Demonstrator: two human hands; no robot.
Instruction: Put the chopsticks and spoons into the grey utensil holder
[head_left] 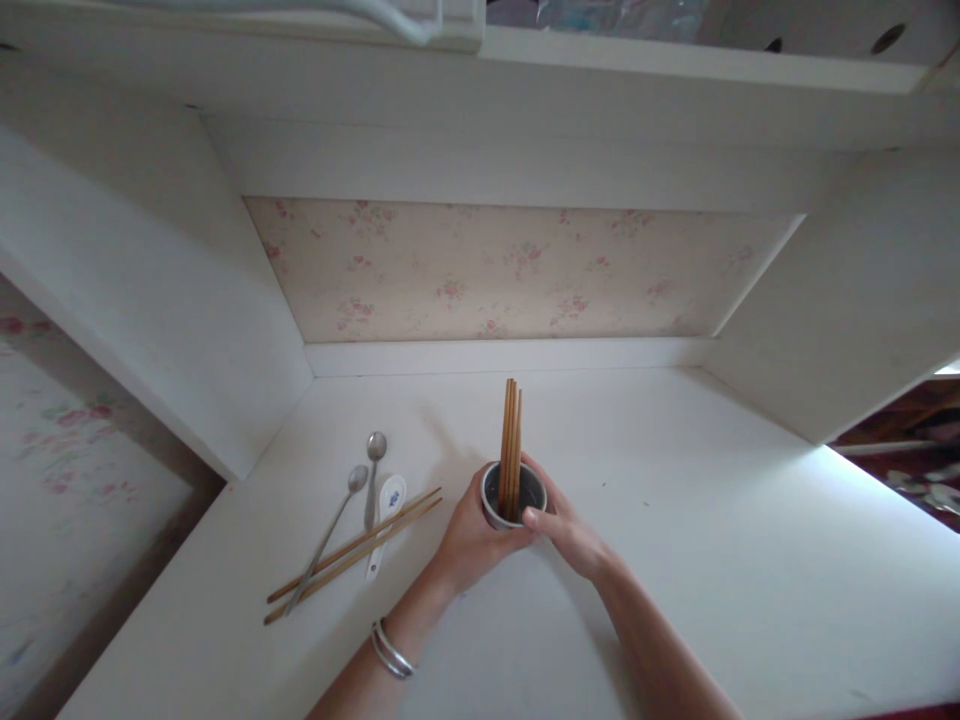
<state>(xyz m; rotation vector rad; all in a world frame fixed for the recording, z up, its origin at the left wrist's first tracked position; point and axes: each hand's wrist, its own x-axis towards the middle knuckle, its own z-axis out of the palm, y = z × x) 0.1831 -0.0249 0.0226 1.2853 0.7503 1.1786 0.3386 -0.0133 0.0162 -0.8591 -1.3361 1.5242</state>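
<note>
Both hands are wrapped around a round grey cup (533, 492) in the middle of the white desk. My left hand (472, 535) grips its left side, and my right hand (562, 530) closes on the right side with the thumb at the rim. Several wooden chopsticks (511, 440) stand almost upright inside the cup. To the left lie two loose chopsticks (352, 555), crossing a white ceramic spoon (391, 497) with a blue mark. Two long-handled metal spoons lie there too, one metal spoon (376, 452) farther back and another metal spoon (352, 485) nearer. The cup's underside is hidden.
White side panels, a left panel (172, 280) and a right panel (817, 290), flank the desk (712, 560). An overhead shelf (525, 110) crosses above floral wallpaper (487, 265). A pale cable (375, 12) hangs at the top left.
</note>
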